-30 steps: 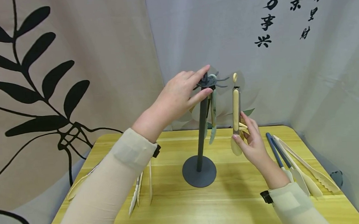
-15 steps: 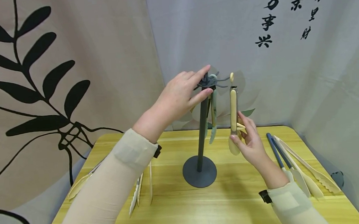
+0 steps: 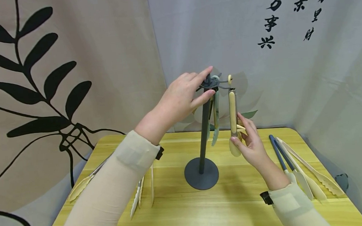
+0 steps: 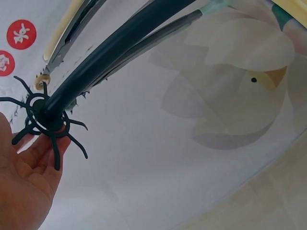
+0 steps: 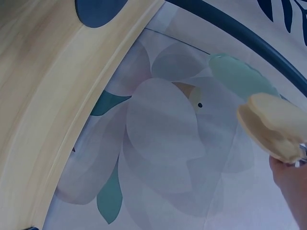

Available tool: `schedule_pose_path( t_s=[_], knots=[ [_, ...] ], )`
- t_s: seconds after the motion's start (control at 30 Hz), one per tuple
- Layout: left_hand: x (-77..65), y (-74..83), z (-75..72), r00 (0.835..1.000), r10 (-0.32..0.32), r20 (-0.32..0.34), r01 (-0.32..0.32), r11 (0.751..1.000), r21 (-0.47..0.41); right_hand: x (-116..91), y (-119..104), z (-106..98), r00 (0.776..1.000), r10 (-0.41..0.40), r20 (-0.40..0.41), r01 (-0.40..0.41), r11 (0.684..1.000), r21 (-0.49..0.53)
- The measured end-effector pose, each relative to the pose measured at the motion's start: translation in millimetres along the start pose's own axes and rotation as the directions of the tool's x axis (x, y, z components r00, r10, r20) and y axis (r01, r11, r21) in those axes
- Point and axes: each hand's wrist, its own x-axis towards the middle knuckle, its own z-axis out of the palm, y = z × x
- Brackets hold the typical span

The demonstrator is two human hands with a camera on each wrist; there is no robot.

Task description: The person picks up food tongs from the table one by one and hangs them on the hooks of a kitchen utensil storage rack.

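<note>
A dark grey utensil stand (image 3: 201, 143) with a round base and a ring of hooks stands mid-table. My left hand (image 3: 181, 93) holds its top, thumb and index finger on either side of the hook ring (image 4: 45, 120). My right hand (image 3: 250, 143) grips cream-and-steel tongs (image 3: 233, 113) upright, near their lower end. The tongs' cream hanging loop (image 3: 230, 79) is right at the tip of a hook on the right side. Green-tipped tongs (image 3: 215, 135) hang from the stand. In the right wrist view, the cream tong heads (image 5: 276, 120) overlap the green tip (image 5: 240, 72).
On the table's right lie blue-handled spatulas (image 3: 277, 151), a cream utensil (image 3: 314, 189) and a wavy-edged cream utensil (image 3: 327, 183). At the left, cream-tipped tongs (image 3: 82, 186) and other tongs (image 3: 137, 196) lie partly under the left arm. A printed curtain hangs behind.
My right hand has carried the cream tongs left, bringing their loop from beside the stand to the hook tip. My left hand has stayed on the stand's top.
</note>
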Motion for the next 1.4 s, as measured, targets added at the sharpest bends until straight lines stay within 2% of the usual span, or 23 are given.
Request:
schedule_pose_path(
  t_s=[0.27,0.5,0.6,1.4],
  knots=[
    [0.0,0.8,0.3,1.000,-0.006,0.005,0.006,1.000,-0.005,0,-3,1,1.000,0.024,0.018,-0.023,1.000,-0.021],
    [0.1,1.0,0.5,1.000,-0.004,0.008,0.004,1.000,-0.006,3,-24,4,0.999,0.032,0.035,-0.031,0.999,-0.037],
    [0.0,0.8,0.6,1.000,-0.002,0.007,0.002,1.000,-0.004,5,-26,4,0.998,0.041,0.042,-0.039,0.998,-0.044],
    [-0.8,-2.3,0.7,1.000,0.006,-0.007,-0.007,1.000,-0.012,6,-21,6,0.998,0.038,0.049,-0.037,0.999,-0.028]
  ],
)
